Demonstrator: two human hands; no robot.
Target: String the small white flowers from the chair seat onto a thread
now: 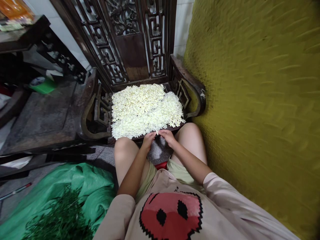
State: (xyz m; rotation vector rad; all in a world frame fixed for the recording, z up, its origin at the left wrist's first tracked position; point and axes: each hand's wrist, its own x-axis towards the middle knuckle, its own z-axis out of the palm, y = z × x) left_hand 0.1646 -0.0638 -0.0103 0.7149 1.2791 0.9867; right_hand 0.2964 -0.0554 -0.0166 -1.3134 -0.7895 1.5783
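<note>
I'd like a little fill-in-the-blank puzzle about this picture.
1. The left hand and right hand meet beside many small flowers coloured ____.
2. Those flowers lie between the armrests of a carved wooden ____.
3. Leafy sprigs lie against plastic material coloured ____.
4. The shirt print is red and ____.

Missing words: white; chair; green; black.

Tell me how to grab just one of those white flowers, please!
I'd pinch one of the white flowers lightly, along their front edge, where single ones stick out. Come from the front, since the chair's back and armrests close off the other sides. They look small and thin-petaled, so squeezing could crush them.
</note>
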